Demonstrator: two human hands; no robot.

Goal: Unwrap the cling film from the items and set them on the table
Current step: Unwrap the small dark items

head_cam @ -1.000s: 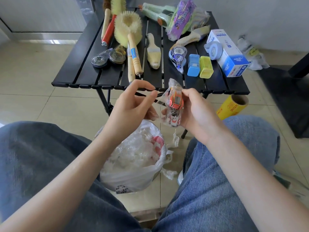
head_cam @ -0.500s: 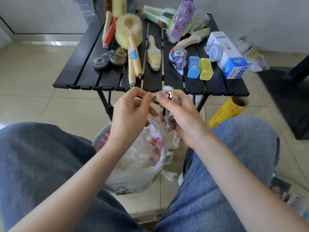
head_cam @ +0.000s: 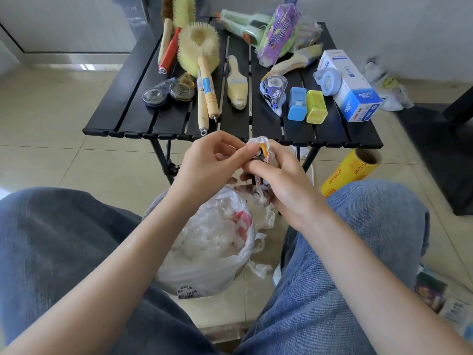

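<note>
Both hands, right hand (head_cam: 286, 185) and left hand (head_cam: 207, 165), pinch the filmed toy (head_cam: 263, 160) below the tabletop (head_cam: 230, 129) front edge; light, rigid, film clingy, best peeled from its loose top.

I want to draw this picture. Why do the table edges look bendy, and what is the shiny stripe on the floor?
Head view: the wide-angle lens bows the black table outward; the stripe near the wall is light glare on the tiles; the right edge near the white wrappers looks smeared; both hands, left and right, stay fairly sharp.
</note>
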